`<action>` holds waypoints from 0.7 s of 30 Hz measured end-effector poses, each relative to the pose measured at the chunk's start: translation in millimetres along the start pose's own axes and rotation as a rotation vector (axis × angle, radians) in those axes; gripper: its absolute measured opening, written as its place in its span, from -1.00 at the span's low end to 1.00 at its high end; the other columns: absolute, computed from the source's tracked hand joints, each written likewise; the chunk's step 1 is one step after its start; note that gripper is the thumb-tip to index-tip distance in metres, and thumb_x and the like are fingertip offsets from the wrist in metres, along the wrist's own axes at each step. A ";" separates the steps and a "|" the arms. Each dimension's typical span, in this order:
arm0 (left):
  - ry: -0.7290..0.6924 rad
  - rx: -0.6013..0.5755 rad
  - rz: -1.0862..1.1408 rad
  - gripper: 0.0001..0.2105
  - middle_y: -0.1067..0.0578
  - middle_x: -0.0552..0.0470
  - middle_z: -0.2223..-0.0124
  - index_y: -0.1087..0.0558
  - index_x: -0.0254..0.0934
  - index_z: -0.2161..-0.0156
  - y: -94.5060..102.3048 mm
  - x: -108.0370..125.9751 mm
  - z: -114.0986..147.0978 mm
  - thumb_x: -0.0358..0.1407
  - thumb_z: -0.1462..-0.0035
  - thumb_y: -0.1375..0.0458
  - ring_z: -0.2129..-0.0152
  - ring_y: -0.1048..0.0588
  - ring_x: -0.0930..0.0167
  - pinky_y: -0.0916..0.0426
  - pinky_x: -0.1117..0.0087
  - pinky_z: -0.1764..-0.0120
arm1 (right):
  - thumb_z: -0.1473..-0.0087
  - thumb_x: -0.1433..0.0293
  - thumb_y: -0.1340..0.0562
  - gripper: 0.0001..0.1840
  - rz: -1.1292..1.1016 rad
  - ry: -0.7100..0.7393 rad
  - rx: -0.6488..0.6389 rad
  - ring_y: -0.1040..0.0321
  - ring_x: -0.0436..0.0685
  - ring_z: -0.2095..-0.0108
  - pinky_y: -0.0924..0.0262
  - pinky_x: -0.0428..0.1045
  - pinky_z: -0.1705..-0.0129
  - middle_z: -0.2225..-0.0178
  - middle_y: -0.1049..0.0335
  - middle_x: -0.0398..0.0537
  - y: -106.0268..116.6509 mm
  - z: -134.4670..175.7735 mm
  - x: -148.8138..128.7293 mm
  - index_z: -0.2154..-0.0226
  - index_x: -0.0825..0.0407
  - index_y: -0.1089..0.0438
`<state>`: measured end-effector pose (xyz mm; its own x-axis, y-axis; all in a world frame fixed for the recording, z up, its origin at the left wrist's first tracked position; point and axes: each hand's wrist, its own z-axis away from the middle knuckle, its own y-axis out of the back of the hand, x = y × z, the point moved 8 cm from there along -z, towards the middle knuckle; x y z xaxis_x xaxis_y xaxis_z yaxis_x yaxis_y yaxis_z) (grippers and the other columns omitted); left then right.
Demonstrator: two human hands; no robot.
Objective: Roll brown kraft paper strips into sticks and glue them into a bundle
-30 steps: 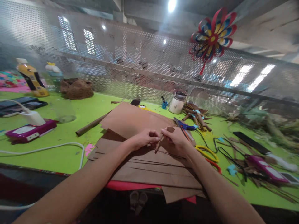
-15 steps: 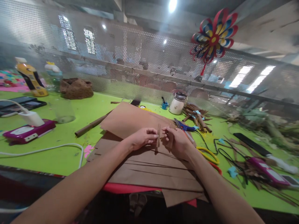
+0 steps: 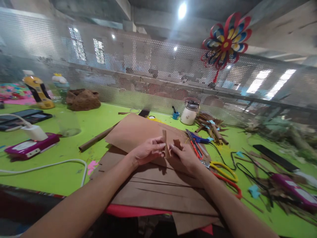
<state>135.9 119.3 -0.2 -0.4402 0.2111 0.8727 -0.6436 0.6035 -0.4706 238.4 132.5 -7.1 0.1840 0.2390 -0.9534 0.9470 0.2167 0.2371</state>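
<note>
My left hand (image 3: 147, 150) pinches a narrow brown paper strip (image 3: 164, 140), held upright between thumb and fingers. Close beside it, my right hand (image 3: 187, 158) grips a small brown paper piece (image 3: 177, 143) with a jagged edge between thumb and fingers. Beneath both hands lie brown paper sheets (image 3: 158, 193), some with long slits, and a smooth sheet (image 3: 131, 130) rests on top at the back. Scissors (image 3: 224, 170) with a yellow and a red handle lie by my right forearm, which partly hides them. Pliers with blue handles (image 3: 201, 139) are behind them.
On the green table (image 3: 59, 178), a purple power strip (image 3: 34, 145) and clear cup (image 3: 69, 127) stand left. A rolled brown tube (image 3: 96, 138) lies left of the sheets. A white jar (image 3: 189, 114) and brown scraps (image 3: 213, 127) are behind. Cables (image 3: 247, 165) cross the right.
The small brown piece in my right hand now points up above the thumb. My left hand has shifted slightly left, still with the strip. The camera view has moved a little.
</note>
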 end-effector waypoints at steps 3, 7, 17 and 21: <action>-0.028 0.016 0.027 -0.79 -0.42 -0.06 0.29 -0.38 -0.36 0.22 1.1 3.1 -0.8 -0.37 0.03 -0.17 0.36 -0.39 0.46 -0.23 0.43 0.26 | 0.02 0.12 -0.12 -0.61 0.040 0.067 0.016 0.03 -0.09 0.64 0.12 -0.13 0.59 0.68 -0.10 -0.21 4.6 4.6 -16.2 0.59 0.12 -0.30; -0.037 0.027 0.032 -0.81 -0.42 -0.05 0.32 -0.38 -0.37 0.25 3.3 4.2 -1.1 -0.38 0.03 -0.17 0.38 -0.39 0.47 -0.22 0.43 0.22 | 0.05 0.15 -0.15 -0.65 0.141 0.129 -0.053 0.02 -0.08 0.60 0.10 -0.14 0.56 0.64 -0.10 -0.20 -6.8 11.8 -30.8 0.55 0.12 -0.33; -0.034 0.075 -0.031 -0.78 -0.43 -0.07 0.30 -0.38 -0.36 0.25 10.3 -1.3 -3.1 -0.33 0.06 -0.18 0.34 -0.40 0.43 -0.22 0.42 0.24 | 0.03 0.34 -0.11 -0.80 0.361 0.322 0.019 -0.05 -0.05 0.58 0.04 -0.13 0.52 0.62 -0.20 -0.18 -12.2 17.6 -37.9 0.50 0.08 -0.39; -0.031 0.102 -0.045 -0.76 -0.44 -0.06 0.31 -0.38 -0.36 0.25 13.2 -1.6 -3.8 -0.32 0.07 -0.20 0.36 -0.41 0.44 -0.22 0.42 0.26 | 0.05 0.37 -0.11 -0.82 0.444 0.361 0.055 -0.03 -0.06 0.62 0.05 -0.13 0.53 0.64 -0.23 -0.19 -10.7 19.1 -41.6 0.51 0.07 -0.41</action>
<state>130.5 129.9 -7.3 -0.4274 0.1608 0.8896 -0.7228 0.5303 -0.4431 225.6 102.2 26.5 0.4747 0.6057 -0.6386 0.8135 -0.0251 0.5810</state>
